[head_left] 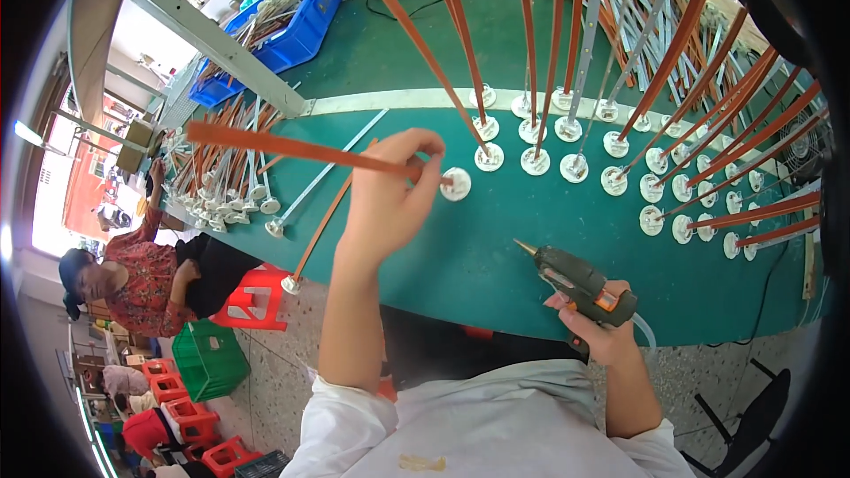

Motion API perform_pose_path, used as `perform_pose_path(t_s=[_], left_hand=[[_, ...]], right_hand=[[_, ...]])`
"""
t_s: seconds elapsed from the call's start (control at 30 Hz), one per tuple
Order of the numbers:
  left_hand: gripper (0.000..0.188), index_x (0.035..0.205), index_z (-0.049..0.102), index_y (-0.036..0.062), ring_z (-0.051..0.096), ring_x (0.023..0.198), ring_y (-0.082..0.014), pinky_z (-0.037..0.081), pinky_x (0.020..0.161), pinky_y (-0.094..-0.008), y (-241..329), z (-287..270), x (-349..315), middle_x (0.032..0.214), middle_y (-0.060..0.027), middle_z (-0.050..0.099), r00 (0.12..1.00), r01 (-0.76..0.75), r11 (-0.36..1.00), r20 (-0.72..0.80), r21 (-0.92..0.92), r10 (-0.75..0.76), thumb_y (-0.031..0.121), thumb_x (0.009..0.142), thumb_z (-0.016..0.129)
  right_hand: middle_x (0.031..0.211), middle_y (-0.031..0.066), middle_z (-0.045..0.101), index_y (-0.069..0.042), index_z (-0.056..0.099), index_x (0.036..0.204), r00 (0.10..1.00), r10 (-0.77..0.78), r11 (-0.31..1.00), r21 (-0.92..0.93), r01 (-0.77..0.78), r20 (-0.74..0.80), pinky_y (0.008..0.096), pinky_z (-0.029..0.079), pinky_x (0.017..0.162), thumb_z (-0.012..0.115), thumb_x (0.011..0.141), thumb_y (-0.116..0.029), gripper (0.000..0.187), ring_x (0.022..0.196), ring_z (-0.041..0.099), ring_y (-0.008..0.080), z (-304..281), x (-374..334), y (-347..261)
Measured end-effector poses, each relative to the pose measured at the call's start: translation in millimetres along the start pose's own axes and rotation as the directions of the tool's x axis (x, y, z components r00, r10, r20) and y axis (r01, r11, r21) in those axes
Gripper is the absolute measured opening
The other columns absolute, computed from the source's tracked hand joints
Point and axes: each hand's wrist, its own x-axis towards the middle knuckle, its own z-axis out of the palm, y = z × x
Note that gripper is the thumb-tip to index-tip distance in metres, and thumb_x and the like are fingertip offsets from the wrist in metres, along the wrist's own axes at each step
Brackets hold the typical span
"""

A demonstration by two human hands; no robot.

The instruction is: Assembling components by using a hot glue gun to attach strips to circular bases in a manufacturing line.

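In my left hand (pixel 390 199) is a long orange-brown strip (pixel 292 143), pinched near its white round base (pixel 456 184). The strip reaches out to the left over the table, and the base faces right. My right hand (pixel 604 323) grips a dark hot glue gun (pixel 584 283) by its handle, its brass nozzle pointing up and left. Beyond the gun, several white round bases (pixel 574 168) stand on the green table in rows, each with an orange or silver strip rising from it.
At the left lies a heap of strips with white bases (pixel 221 186). A blue crate (pixel 283 31) of similar pieces stands behind it. More strips (pixel 611 26) pile up at the back right. A person in a patterned top (pixel 142 288) sits at the left.
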Motion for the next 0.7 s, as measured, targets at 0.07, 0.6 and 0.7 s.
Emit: perform_pose_path(t_s=[0.07,0.6,0.7], left_hand=[[0.015,0.102,0.066,-0.0026,0.072,0.072,-0.0250,0.053,0.066,-0.0354,-4.3,9.6,8.3,0.092,-0.0143,0.071,0.998,0.022,1.000,-0.050,-0.015,-0.023,-0.003,0.087,0.064],[0.006,0.097,0.065,-0.0042,0.066,0.067,-0.0127,0.052,0.061,-0.0241,62.4,-15.0,-40.9,0.084,-0.0092,0.066,0.998,0.047,0.989,-0.044,-0.141,-0.054,-0.005,0.092,0.066],[0.010,0.094,0.065,-0.0017,0.070,0.068,-0.0249,0.052,0.061,-0.0312,66.7,27.7,-23.7,0.077,-0.0123,0.066,0.992,-0.098,0.983,0.063,-0.156,0.109,-0.005,0.086,0.071]], right_hand=[[0.071,0.0072,0.070,0.002,0.076,0.095,1.000,0.016,0.992,-0.128,-0.014,0.014,0.0290,0.052,0.057,0.077,0.081,-0.004,0.015,0.060,0.064,0.0130,3.1,3.4,-2.9],[0.073,0.0119,0.073,0.001,0.072,0.088,0.982,-0.146,0.941,-0.290,0.174,0.116,0.0357,0.060,0.064,0.079,0.071,-0.002,0.019,0.067,0.073,0.0271,-49.2,-27.4,-20.6],[0.074,0.0160,0.073,0.001,0.072,0.089,0.977,-0.213,0.976,0.062,0.211,0.030,0.0448,0.064,0.065,0.080,0.066,-0.002,0.024,0.068,0.075,0.0344,-96.9,-37.8,-2.0]])
